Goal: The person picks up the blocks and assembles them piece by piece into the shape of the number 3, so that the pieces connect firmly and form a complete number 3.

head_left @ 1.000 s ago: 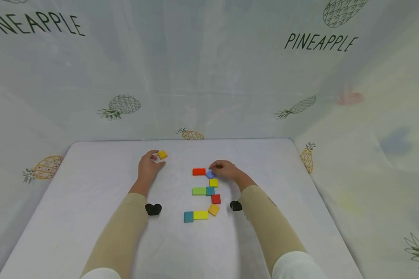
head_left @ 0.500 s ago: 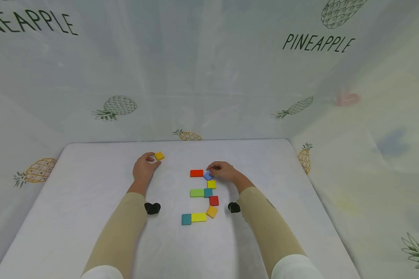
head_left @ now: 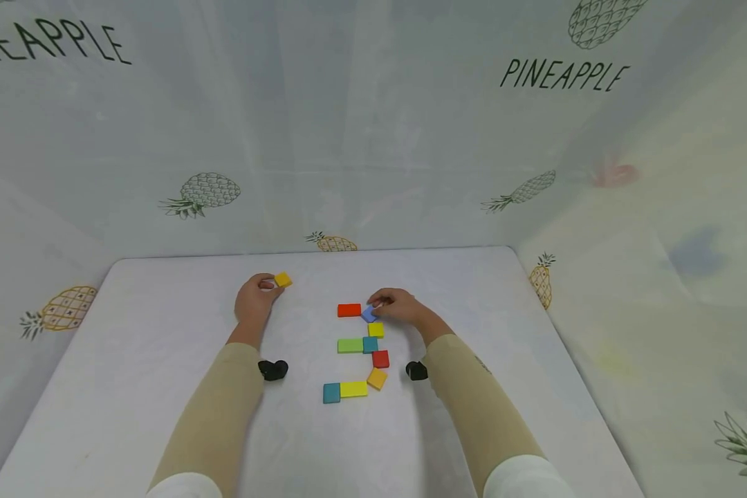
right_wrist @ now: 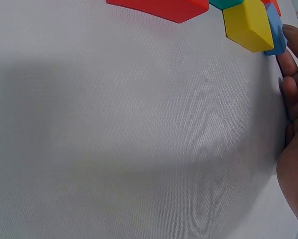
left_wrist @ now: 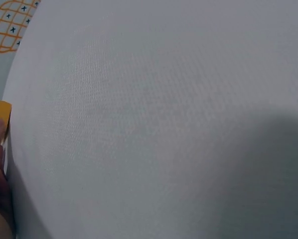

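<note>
My left hand (head_left: 253, 301) is at the far left part of the table, pinching a yellow-orange block (head_left: 283, 279) between thumb and index finger. In the left wrist view a fingertip lies against that block (left_wrist: 3, 112). Farther right, my right hand (head_left: 397, 305) has its thumb and fingers on a blue block (head_left: 369, 314), partly covered by them. This blue block sits turned at an angle between a red block (head_left: 349, 310) and a small yellow block (head_left: 375, 330). The right wrist view shows the thumb on the blue block (right_wrist: 275, 31), beside the yellow one.
Below, a green block (head_left: 350, 346) and a teal block (head_left: 370, 345) lie side by side. A red square block (head_left: 380, 359), an orange block (head_left: 377, 378), a long yellow block (head_left: 353, 389) and another teal block (head_left: 331, 393) continue the figure on the white table (head_left: 286, 443).
My left thumb has come in from apart to the yellow-orange block. My right hand stays at the blue block. The whole head view has shifted slightly.
</note>
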The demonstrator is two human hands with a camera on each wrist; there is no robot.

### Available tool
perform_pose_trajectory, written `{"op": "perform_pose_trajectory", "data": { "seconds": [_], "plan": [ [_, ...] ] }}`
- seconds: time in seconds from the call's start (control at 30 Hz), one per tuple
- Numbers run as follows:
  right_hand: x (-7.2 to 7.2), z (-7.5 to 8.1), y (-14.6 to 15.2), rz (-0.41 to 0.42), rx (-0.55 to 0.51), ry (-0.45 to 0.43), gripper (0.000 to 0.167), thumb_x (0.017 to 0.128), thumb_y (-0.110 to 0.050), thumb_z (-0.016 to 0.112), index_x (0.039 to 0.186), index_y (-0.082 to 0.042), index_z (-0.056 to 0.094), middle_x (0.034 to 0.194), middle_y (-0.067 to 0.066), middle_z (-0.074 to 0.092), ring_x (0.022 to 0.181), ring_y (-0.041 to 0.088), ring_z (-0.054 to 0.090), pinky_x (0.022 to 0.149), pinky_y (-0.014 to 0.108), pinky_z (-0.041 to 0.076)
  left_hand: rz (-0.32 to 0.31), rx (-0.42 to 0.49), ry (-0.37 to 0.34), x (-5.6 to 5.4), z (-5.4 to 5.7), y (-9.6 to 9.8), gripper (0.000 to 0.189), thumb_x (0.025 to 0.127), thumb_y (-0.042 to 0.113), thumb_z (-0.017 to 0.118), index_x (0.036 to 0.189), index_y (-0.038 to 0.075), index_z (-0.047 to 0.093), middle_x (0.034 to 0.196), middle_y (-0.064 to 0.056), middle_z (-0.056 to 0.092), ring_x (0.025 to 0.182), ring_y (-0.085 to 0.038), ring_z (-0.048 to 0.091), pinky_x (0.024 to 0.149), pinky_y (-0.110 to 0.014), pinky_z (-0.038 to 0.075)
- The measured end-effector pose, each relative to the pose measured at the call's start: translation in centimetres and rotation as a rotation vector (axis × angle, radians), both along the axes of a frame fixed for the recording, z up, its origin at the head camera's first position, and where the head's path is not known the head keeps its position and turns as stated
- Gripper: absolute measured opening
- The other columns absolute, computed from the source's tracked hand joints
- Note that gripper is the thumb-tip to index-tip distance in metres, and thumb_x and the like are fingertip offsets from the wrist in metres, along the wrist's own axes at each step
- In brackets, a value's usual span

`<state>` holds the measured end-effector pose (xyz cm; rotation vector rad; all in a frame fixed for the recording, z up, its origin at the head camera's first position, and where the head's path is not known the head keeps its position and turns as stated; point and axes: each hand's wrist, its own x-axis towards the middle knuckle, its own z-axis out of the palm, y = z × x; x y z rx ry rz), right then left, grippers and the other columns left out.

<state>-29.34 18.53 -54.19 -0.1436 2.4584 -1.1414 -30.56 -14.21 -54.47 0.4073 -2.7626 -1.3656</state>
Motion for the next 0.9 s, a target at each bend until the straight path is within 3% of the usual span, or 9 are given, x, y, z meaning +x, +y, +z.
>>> {"op": "perform_pose_trajectory", "data": {
  "seconds": [0.2,0.43,0.67,0.9],
  "plan": [
    [-0.2,-0.1,0.3,-0.005,-0.024,-0.008,0.023,0.091,-0.022,0.069,0.113,-0.018,0.068,0.103,0.001,0.060,0.098,0.021,0.051,0.085,0.033,0.044,-0.022,0.058,0.015,0.0,0.0,0.2,0.039,0.090,0.020,0.072,0.126,0.007,0.062,0.106,-0.013,0.067,0.103,-0.029,0.058,0.093,-0.044,0.043],
    [0.1,0.1,0.1,-0.012,-0.020,-0.004,0.023,0.091,-0.022,0.069,0.114,-0.017,0.068,0.103,0.001,0.060,0.097,0.020,0.051,0.084,0.032,0.043,-0.063,0.051,0.022,0.4,-0.1,0.9,0.038,0.088,0.018,0.074,0.123,0.007,0.063,0.103,-0.011,0.069,0.098,-0.029,0.060,0.089,-0.044,0.045],
    [0.5,0.6,-0.1,-0.031,-0.012,-0.014,0.023,0.091,-0.021,0.069,0.114,-0.017,0.069,0.103,0.001,0.060,0.097,0.021,0.050,0.085,0.032,0.044,-0.130,0.063,0.012,1.4,0.0,2.3,0.038,0.087,0.017,0.075,0.123,0.007,0.064,0.101,-0.010,0.070,0.098,-0.028,0.061,0.088,-0.043,0.045],
    [0.6,0.5,0.0,-0.033,-0.023,-0.013,0.021,0.091,-0.021,0.070,0.111,-0.017,0.069,0.102,0.001,0.061,0.096,0.021,0.051,0.085,0.033,0.044,-0.156,0.094,0.022,2.4,0.6,3.8,0.037,0.084,0.015,0.077,0.119,0.007,0.066,0.099,-0.009,0.070,0.093,-0.026,0.061,0.080,-0.038,0.045]
  ]
}}
